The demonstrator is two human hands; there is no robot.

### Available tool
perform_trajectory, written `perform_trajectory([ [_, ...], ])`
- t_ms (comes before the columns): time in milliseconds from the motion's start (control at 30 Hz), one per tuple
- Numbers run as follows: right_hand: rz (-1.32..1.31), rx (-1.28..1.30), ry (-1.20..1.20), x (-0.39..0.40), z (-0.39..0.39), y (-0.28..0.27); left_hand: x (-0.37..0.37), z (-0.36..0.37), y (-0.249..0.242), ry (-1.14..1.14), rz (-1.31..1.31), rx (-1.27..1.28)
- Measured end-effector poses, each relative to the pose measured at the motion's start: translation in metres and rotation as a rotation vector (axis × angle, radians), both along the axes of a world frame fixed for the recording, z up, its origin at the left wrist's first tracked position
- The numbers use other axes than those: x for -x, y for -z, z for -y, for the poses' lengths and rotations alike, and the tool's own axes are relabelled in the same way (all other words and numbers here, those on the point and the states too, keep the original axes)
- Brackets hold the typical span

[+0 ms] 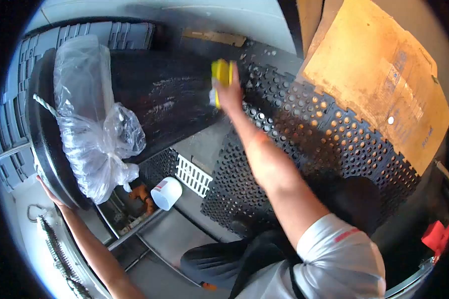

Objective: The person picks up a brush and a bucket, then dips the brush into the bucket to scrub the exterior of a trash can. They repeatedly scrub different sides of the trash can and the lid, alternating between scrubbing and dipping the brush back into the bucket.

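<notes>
Yellow sponge (221, 73) in right hand (229, 92) at black drum's (159, 99) edge, open mat (304, 134) beside

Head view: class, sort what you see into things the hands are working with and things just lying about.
In hand:
right hand gripping yellow sponge
left hand steadying black barrel

Lying about:
plastic bag
white cup
perforated mat
cardboard
grey crate

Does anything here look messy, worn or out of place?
Yes. The big dark tilted surface shows pale streaks and scuffs near the right hand, which presses a yellow sponge to it. A crumpled clear plastic bag hangs over its rim, close to the left hand. The cardboard sheet looks stained.
</notes>
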State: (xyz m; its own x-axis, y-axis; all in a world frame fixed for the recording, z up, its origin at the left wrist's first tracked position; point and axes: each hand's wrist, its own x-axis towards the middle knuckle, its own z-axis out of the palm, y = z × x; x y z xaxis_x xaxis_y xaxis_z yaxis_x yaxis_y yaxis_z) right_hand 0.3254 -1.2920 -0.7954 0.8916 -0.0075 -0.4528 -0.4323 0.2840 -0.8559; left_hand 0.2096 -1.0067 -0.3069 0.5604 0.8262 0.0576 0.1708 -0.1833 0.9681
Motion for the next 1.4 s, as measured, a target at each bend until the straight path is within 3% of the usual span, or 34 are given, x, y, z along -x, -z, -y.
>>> perform_trajectory([
  [33,0.072,0.093,-0.039,-0.021,0.002,-0.007,-0.003,0.007,-0.001,-0.015,-0.027,-0.015],
  [100,0.138,0.080,0.219,-0.001,-0.016,0.004,-0.008,0.028,0.004,-0.044,-0.038,-0.024],
  [133,0.033,0.072,0.200,0.028,-0.032,0.027,0.012,-0.031,-0.009,0.055,-0.045,0.048],
  [167,-0.072,0.059,0.167,0.058,-0.043,0.040,0.014,-0.041,-0.008,0.003,-0.059,-0.139],
  [200,-0.153,0.022,0.146,0.079,-0.045,0.034,0.013,-0.041,-0.007,0.027,-0.044,-0.131],
  [267,-0.180,-0.188,0.191,0.093,-0.041,-0.009,0.010,-0.024,-0.001,0.041,-0.037,-0.177],
  [333,-0.033,-0.480,0.253,0.084,-0.031,-0.092,0.010,-0.029,-0.004,0.161,-0.063,-0.117],
  [367,0.105,-0.487,0.252,0.082,-0.031,-0.131,0.015,-0.043,-0.008,0.275,-0.076,-0.001],
  [400,0.358,-0.196,0.249,0.085,-0.034,-0.158,0.013,-0.038,-0.009,0.216,-0.101,-0.038],
  [467,0.624,-0.153,0.143,0.082,-0.024,-0.204,0.014,-0.029,-0.004,0.310,-0.099,0.031],
  [500,0.648,-0.171,0.212,0.074,-0.023,-0.209,0.013,-0.024,-0.004,0.316,-0.090,0.018],
  [567,0.267,-0.348,0.149,0.062,-0.019,-0.178,0.009,-0.024,-0.004,0.235,-0.066,-0.090],
  [600,0.157,-0.232,0.135,0.058,-0.021,-0.136,0.001,-0.001,0.002,0.062,-0.086,-0.204],
  [667,-0.014,-0.004,0.077,0.062,-0.025,-0.022,0.011,-0.036,0.000,0.317,-0.074,-0.109],
  [733,0.002,0.130,-0.003,0.067,-0.018,0.018,0.006,-0.023,0.004,0.495,-0.033,-0.139],
  [767,0.095,0.099,0.018,0.057,-0.017,0.004,0.004,-0.018,0.006,0.425,0.003,-0.091],
  [833,0.354,-0.083,0.037,0.023,-0.011,-0.078,0.005,-0.010,0.006,0.505,-0.056,-0.179],
  [900,0.546,-0.061,-0.204,-0.010,0.026,-0.185,0.006,-0.019,0.005,0.411,-0.036,-0.099],
  [967,0.750,-0.069,-0.181,-0.036,0.018,-0.215,0.004,-0.012,0.006,0.407,-0.042,-0.085],
  [1033,0.655,-0.155,-0.156,-0.051,0.005,-0.176,0.002,-0.007,0.007,0.463,-0.029,-0.084],
  [1067,0.559,0.003,-0.106,-0.048,-0.002,-0.134,0.005,-0.025,0.006,0.413,-0.071,-0.250],
  [1100,0.525,-0.049,-0.053,-0.043,-0.012,-0.065,0.002,-0.024,0.009,0.413,-0.040,-0.235],
  [1167,0.155,0.241,-0.140,0.002,-0.004,0.007,-0.001,-0.015,0.013,0.301,-0.032,-0.406],
  [1200,0.019,0.198,-0.121,0.022,-0.003,-0.007,-0.004,-0.008,0.013,0.247,-0.014,-0.330],
  [1267,0.071,0.021,-0.018,0.047,-0.016,-0.073,-0.003,-0.012,0.010,0.325,-0.042,-0.281],
  [1300,0.079,-0.171,-0.016,0.056,-0.004,-0.136,-0.001,-0.014,0.008,0.366,-0.069,-0.258],
  [1333,0.362,-0.159,0.102,0.066,-0.014,-0.167,-0.001,-0.007,0.007,0.449,-0.089,-0.257],
  [1400,0.626,-0.189,0.128,0.088,-0.026,-0.227,0.001,-0.005,0.006,0.419,-0.092,-0.188],
])
